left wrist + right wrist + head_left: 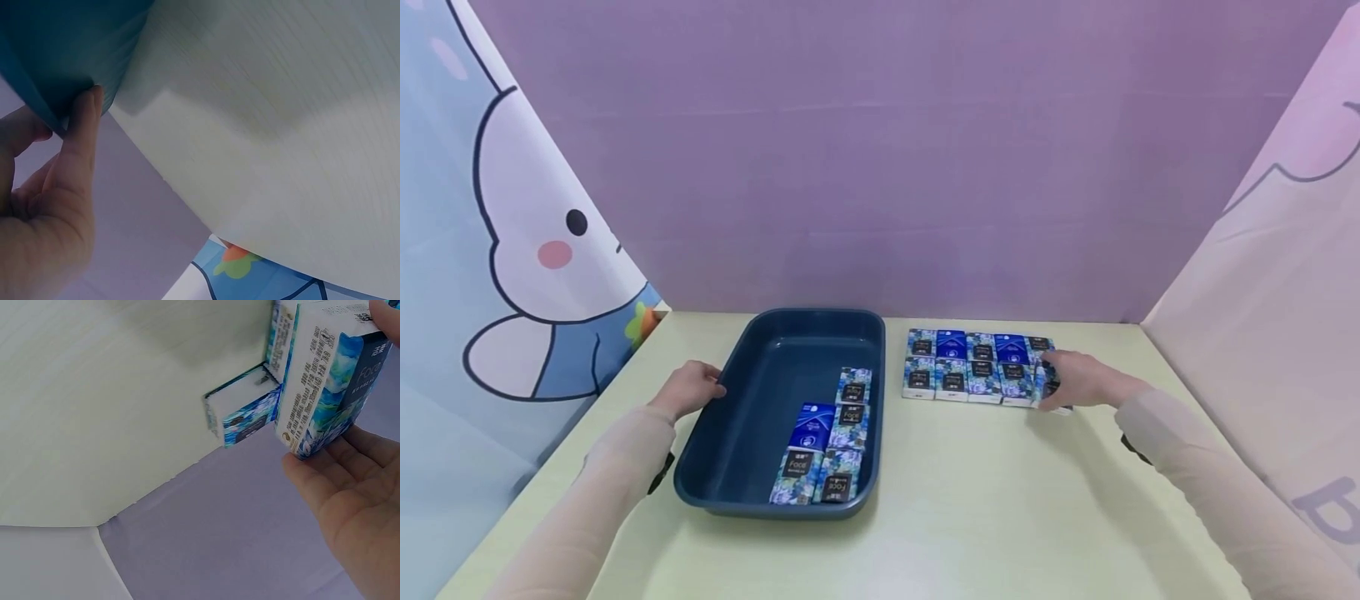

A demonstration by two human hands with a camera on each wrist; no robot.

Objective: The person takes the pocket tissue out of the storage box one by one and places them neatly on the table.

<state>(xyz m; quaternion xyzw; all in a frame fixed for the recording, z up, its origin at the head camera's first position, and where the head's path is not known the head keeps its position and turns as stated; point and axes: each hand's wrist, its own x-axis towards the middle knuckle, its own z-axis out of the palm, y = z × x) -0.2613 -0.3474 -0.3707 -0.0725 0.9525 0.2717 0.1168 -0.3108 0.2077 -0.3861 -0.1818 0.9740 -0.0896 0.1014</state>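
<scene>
My left hand (688, 390) pinches the left rim of a dark blue plastic tray (752, 417); the left wrist view shows fingers (81, 134) against the tray's outer wall. Several tissue packs lie in the tray's right part, most floral with a black label, one plain blue pack (812, 427) among them. To the right of the tray, more packs stand in two rows side by side. At the right end of the near row, my right hand (1086, 379) grips a floral tissue pack (325, 387) between thumb and fingers. Whether this pack touches the table cannot be told.
The pale table (970, 500) meets a purple backdrop (910, 167) behind the tray and packs. Printed cartoon cloths hang at the left (565, 275) and right (1277, 333) sides. In the right wrist view, another pack (247, 406) lies beside the held one.
</scene>
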